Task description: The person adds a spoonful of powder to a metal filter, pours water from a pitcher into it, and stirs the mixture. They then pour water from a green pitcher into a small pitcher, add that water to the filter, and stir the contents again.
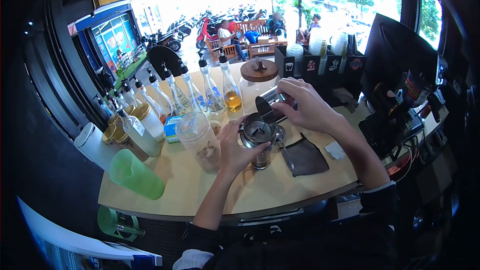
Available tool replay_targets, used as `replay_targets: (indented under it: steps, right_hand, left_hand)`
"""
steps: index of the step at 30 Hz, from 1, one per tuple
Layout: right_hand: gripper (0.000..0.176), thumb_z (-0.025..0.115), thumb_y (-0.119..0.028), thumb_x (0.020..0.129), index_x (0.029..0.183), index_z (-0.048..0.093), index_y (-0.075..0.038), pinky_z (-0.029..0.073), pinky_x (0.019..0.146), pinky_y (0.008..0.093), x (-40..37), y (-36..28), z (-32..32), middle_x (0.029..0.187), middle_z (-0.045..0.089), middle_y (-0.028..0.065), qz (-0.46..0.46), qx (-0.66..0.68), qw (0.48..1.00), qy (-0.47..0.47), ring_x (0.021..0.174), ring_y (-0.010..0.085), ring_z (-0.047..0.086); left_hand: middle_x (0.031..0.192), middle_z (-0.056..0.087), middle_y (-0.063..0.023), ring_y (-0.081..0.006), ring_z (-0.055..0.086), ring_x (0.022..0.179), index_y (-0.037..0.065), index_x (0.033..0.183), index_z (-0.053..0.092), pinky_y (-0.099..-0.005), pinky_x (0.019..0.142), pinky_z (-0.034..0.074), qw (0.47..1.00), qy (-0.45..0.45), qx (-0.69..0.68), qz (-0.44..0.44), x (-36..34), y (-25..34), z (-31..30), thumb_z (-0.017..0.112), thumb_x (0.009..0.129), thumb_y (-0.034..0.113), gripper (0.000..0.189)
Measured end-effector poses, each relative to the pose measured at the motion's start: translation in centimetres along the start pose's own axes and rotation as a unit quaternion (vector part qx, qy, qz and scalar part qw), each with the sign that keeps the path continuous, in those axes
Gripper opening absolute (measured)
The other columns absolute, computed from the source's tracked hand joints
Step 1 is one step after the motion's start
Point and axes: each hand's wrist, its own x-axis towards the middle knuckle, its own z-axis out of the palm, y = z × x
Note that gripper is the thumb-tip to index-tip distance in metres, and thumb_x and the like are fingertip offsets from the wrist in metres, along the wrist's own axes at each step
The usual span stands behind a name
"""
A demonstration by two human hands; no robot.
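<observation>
Left hand (234,146): closed around round steel filter cup (258,132) on pale wooden counter (260,190)
Right hand (303,106): gripping small steel jug (268,106), tilted just above the cup
Beside cup: clear plastic jar (200,140) left, dark cloth (306,157) right

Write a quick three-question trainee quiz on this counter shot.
1. True or false: the left hand grips the metal cup.
2. What does the right hand tilt over that cup? A) pitcher B) knife C) kettle
3. Fill in: seen from the camera, the dark cloth lies to the ___ of the metal cup.
Key: 1 true; 2 A; 3 right.
</observation>
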Motion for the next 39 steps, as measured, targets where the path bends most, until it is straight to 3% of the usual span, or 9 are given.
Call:
replay_targets:
  steps: [6, 8, 16, 18, 22, 24, 26, 30, 39]
  right_hand:
    - [0.022, 0.065, -0.013, 0.081, 0.087, 0.049, 0.000, 0.042, 0.077, 0.0421, 0.6, -0.3, 0.4, 0.074, 0.054, 0.0138, -0.028, -0.016, 0.999, 0.005, 0.077, 0.0318, 0.054]
    - [0.024, 0.068, -0.013, 0.081, 0.083, 0.048, 0.001, 0.043, 0.058, 0.0342, 0.8, -0.3, 0.8, 0.071, 0.047, 0.0106, -0.071, 0.001, 0.997, 0.039, 0.064, 0.0241, 0.047]
    - [0.025, 0.068, -0.014, 0.081, 0.085, 0.049, 0.001, 0.043, 0.058, 0.0347, 0.8, -0.9, 0.9, 0.069, 0.046, 0.0105, -0.073, 0.022, 0.997, 0.031, 0.064, 0.0245, 0.047]
    - [0.025, 0.068, -0.014, 0.081, 0.086, 0.049, 0.001, 0.043, 0.059, 0.0349, 0.7, -0.9, 0.9, 0.069, 0.046, 0.0105, -0.070, 0.024, 0.997, 0.027, 0.064, 0.0246, 0.047]
    - [0.025, 0.068, -0.014, 0.080, 0.086, 0.050, 0.001, 0.041, 0.059, 0.0357, 0.3, -0.9, 0.6, 0.069, 0.046, 0.0104, -0.057, 0.024, 0.998, 0.022, 0.064, 0.0248, 0.047]
    - [0.024, 0.069, -0.014, 0.080, 0.086, 0.050, 0.001, 0.040, 0.060, 0.0358, 0.0, -1.1, 0.3, 0.069, 0.046, 0.0104, -0.052, 0.024, 0.998, 0.020, 0.064, 0.0248, 0.046]
    - [0.022, 0.065, -0.013, 0.082, 0.088, 0.050, 0.001, 0.042, 0.075, 0.0394, -0.2, -1.3, -0.2, 0.073, 0.054, 0.0135, -0.026, 0.004, 1.000, -0.002, 0.071, 0.0303, 0.054]
    - [0.022, 0.066, -0.012, 0.081, 0.089, 0.049, 0.000, 0.040, 0.076, 0.0394, -0.7, -0.7, -0.1, 0.072, 0.053, 0.0123, -0.013, -0.006, 1.000, 0.013, 0.072, 0.0291, 0.053]
    - [0.023, 0.068, -0.010, 0.080, 0.087, 0.048, 0.001, 0.041, 0.070, 0.0379, -1.3, 1.1, 0.4, 0.070, 0.051, 0.0114, 0.019, 0.005, 0.999, 0.034, 0.068, 0.0283, 0.051]
  left_hand:
    - [0.108, 0.059, -0.0094, -0.0209, 0.061, 0.096, 0.004, 0.120, 0.053, -0.0336, 0.085, 0.049, 1.000, 0.013, -0.026, -0.003, -0.2, 0.0, 0.4, 0.089, 0.052, 0.021, 0.078]
    - [0.108, 0.059, -0.0093, -0.0211, 0.060, 0.097, 0.004, 0.120, 0.053, -0.0339, 0.085, 0.049, 1.000, 0.013, -0.018, -0.003, -0.3, 0.1, 0.4, 0.089, 0.052, 0.021, 0.078]
    - [0.105, 0.058, -0.0087, -0.0223, 0.059, 0.096, 0.004, 0.119, 0.053, -0.0349, 0.087, 0.047, 1.000, 0.015, -0.009, -0.001, -0.4, 0.2, 0.4, 0.089, 0.052, 0.021, 0.078]
    - [0.113, 0.057, -0.0081, -0.0268, 0.054, 0.109, 0.008, 0.123, 0.050, -0.0489, 0.106, 0.028, 0.998, -0.010, -0.037, -0.042, -0.4, 0.1, 0.4, 0.086, 0.053, 0.028, 0.081]
    - [0.113, 0.056, -0.0074, -0.0267, 0.054, 0.109, 0.009, 0.123, 0.050, -0.0511, 0.106, 0.026, 1.000, 0.000, 0.003, -0.013, -0.2, 0.0, 0.3, 0.086, 0.054, 0.029, 0.080]
    - [0.107, 0.057, -0.0064, -0.0259, 0.054, 0.106, 0.009, 0.121, 0.052, -0.0426, 0.099, 0.036, 0.999, 0.017, 0.042, 0.017, 0.0, 0.4, 0.0, 0.086, 0.054, 0.023, 0.076]
    - [0.109, 0.057, -0.0060, -0.0255, 0.053, 0.108, 0.010, 0.121, 0.052, -0.0453, 0.102, 0.031, 0.998, 0.019, 0.055, 0.028, 0.0, -0.1, 0.0, 0.086, 0.055, 0.025, 0.076]
    - [0.113, 0.057, -0.0056, -0.0234, 0.053, 0.111, 0.011, 0.123, 0.051, -0.0510, 0.107, 0.024, 0.996, 0.022, 0.082, 0.042, 0.1, -0.5, -0.1, 0.086, 0.056, 0.030, 0.078]
    - [0.107, 0.057, -0.0041, -0.0211, 0.057, 0.104, 0.011, 0.122, 0.054, -0.0487, 0.105, 0.025, 0.992, 0.002, 0.118, 0.052, 0.4, -0.8, -0.7, 0.086, 0.055, 0.037, 0.078]
